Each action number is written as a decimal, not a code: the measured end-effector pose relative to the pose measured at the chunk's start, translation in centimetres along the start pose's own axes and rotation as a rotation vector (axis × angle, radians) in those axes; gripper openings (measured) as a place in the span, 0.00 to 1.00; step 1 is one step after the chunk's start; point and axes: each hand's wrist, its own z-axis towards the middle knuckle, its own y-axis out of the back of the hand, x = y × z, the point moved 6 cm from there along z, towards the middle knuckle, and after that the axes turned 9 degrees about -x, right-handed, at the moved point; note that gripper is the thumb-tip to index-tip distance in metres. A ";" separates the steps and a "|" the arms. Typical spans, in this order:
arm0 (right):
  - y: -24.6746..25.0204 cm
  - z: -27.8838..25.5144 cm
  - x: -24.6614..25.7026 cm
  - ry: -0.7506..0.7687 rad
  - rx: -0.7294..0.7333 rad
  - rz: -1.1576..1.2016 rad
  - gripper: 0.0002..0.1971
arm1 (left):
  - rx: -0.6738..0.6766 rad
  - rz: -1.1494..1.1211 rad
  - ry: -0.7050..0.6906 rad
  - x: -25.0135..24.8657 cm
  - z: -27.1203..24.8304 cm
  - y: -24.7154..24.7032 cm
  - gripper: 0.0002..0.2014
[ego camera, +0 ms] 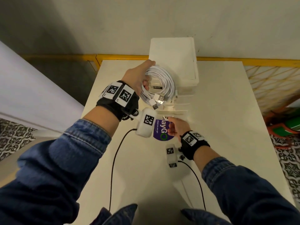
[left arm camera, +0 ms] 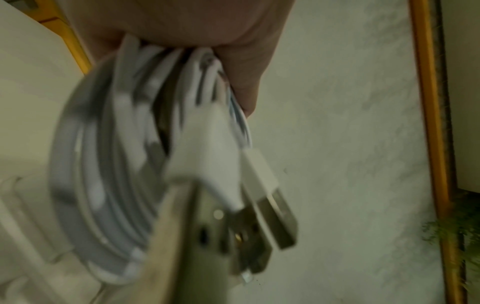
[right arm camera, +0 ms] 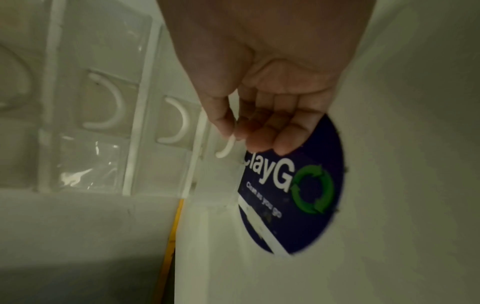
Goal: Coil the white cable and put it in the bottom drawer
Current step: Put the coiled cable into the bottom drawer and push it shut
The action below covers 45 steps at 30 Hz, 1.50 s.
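Your left hand has the cable bunched into a coil, fingers wrapped round one side of the loops, and you hold it in the air above the front of the drawer unit. In the left wrist view the loops hang down from your fist, blurred, with two metal USB plugs dangling at the low end. In the head view those plugs point toward you, over the drawer fronts.

Your right hand is down low at the bottom drawer, fingers curled and thumb pinching its white curved handle. That clear front stands out a little past the ones above it. Two more handles show on the drawers above.

Right beside your fingers a round blue sticker lies flat on the counter, partly under the drawer.
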 end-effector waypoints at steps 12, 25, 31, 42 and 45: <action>2.4 -3.8 -6.3 -0.008 0.056 -0.089 0.06 | 0.001 0.038 0.028 -0.3 -1.2 -0.3 0.18; 3.2 -6.4 -7.7 0.049 0.114 -0.160 0.18 | -0.045 -0.023 -0.102 -0.2 -1.9 0.5 0.18; 5.6 -7.6 -5.1 0.143 0.225 -0.459 0.13 | 0.026 -0.005 -0.262 0.4 -3.5 0.8 0.13; 5.2 -6.4 3.9 0.687 0.122 -0.259 0.26 | 0.067 -0.061 -0.034 9.8 -2.3 -2.3 0.15; 3.6 -5.9 3.6 0.691 0.218 -0.247 0.23 | 0.001 -0.145 0.102 12.4 -1.3 -3.0 0.15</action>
